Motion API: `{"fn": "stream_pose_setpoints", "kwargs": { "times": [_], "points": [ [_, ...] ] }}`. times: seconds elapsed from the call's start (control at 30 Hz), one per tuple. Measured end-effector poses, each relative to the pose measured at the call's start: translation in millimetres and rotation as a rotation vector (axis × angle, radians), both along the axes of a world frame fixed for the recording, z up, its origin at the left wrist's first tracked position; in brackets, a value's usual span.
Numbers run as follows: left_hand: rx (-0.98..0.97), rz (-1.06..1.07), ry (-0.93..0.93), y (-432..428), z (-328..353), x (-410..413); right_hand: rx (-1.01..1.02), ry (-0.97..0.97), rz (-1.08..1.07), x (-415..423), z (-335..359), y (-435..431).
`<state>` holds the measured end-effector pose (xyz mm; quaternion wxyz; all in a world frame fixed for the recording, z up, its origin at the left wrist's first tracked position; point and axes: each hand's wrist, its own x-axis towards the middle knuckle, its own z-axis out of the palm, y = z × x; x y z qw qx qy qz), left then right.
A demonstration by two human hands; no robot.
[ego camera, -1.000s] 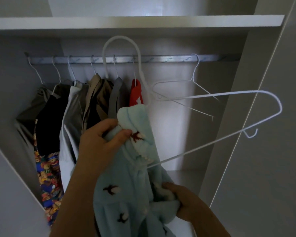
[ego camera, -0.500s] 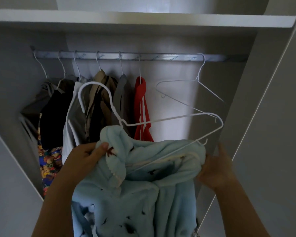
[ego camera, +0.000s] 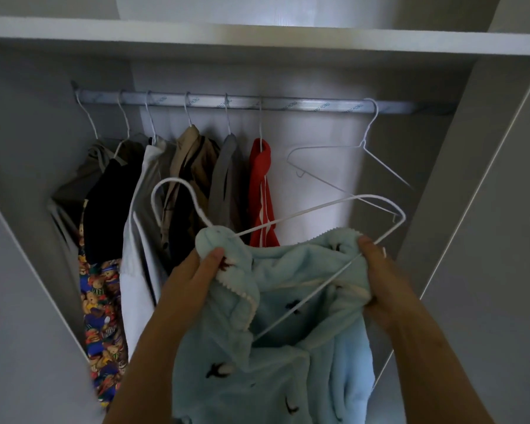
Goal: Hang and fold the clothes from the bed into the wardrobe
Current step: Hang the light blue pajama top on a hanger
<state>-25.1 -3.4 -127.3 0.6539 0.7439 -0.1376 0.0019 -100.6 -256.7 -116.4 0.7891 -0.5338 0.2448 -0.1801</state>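
A light blue fleece garment (ego camera: 273, 356) with small dark bird prints is held up in front of the open wardrobe. A white wire hanger (ego camera: 312, 209) sits partly inside it, its hook sticking out at the upper left. My left hand (ego camera: 202, 267) pinches the garment's collar below the hook. My right hand (ego camera: 377, 270) grips the garment's other shoulder, and the hanger's lower wire passes by its fingers. The hanger's right corner is bare above the fabric.
A metal rail (ego camera: 257, 103) carries several hung clothes on the left, the last a red garment (ego camera: 260, 191). An empty white hanger (ego camera: 349, 166) hangs to its right. A white shelf (ego camera: 257, 38) runs above. Wardrobe side panels stand at both sides.
My right hand moved from the hanger's outer corner onto the garment's shoulder and now grips the fabric. The garment was pulled further along the hanger. The left hand kept its hold on the collar.
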Motion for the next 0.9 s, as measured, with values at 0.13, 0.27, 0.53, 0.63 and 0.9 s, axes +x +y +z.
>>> {"fn": "stream_pose_setpoints", "kwargs": {
  "times": [0.13,0.27,0.53,0.63,0.9],
  "points": [
    [-0.044,0.207,-0.003,-16,7,-1,-0.205,0.061,-0.014,2,1,5],
    [-0.101,0.336,0.022,-22,10,2,-0.155,-0.073,0.202,-10,1,6],
    [-0.193,0.383,-0.011,8,6,15,-0.029,0.013,0.151,-27,-10,-5],
    [-0.094,0.32,-0.034,14,7,12,-0.059,0.012,0.075,-22,-11,-8],
    [0.113,0.225,-0.104,30,6,6,0.084,0.081,-0.063,-9,-14,-10]
  ]
}}
